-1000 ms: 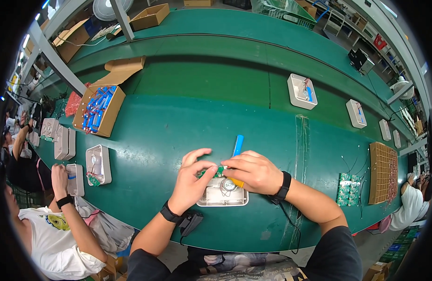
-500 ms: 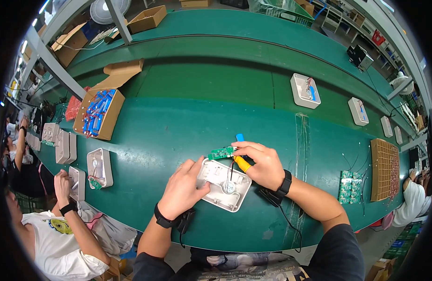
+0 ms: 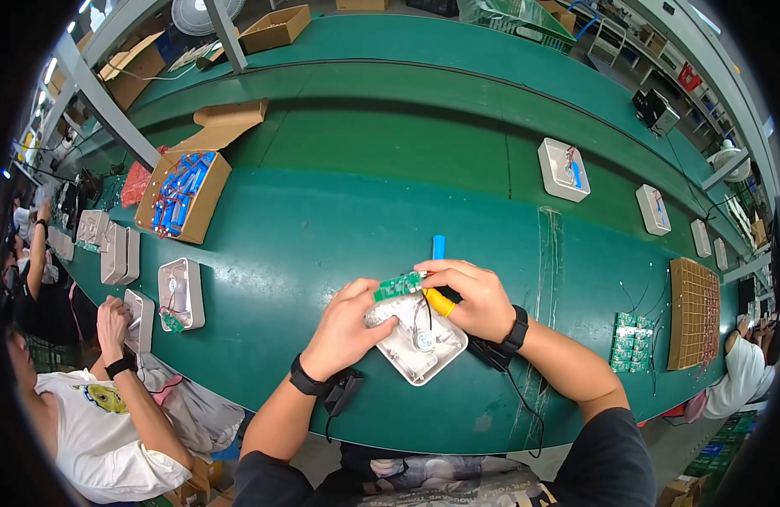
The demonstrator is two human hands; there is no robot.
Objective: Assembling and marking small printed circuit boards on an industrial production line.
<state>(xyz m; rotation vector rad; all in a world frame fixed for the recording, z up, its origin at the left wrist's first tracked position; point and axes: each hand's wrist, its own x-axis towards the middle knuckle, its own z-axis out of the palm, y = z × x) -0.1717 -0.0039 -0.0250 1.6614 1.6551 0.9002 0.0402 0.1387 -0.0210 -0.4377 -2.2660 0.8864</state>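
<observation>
A green circuit board (image 3: 397,287) is held above the far edge of a white plastic housing (image 3: 430,365) on the table. My left hand (image 3: 343,328) is closed at the board's left end, its thumb over the housing. My right hand (image 3: 478,302) pinches the board's right end, where wires show. What looks like a yellow finger cover (image 3: 440,302) is on its thumb. A dark wire runs down to a round speaker (image 3: 424,340) inside the housing. Just beyond my right hand a blue cylindrical battery (image 3: 439,247) shows, partly hidden by the fingers.
A cardboard box (image 3: 205,203) of blue batteries stands at the left. White housings (image 3: 180,296) lie near a co-worker's hand (image 3: 112,325). More housings (image 3: 565,169) sit at the far right. Circuit boards (image 3: 632,342) and a brown gridded tray (image 3: 692,313) are at the right.
The housing has moved slightly right and toward me. My left hand has shifted to the board's left end, and the board now faces up more. The whole view has shifted a little.
</observation>
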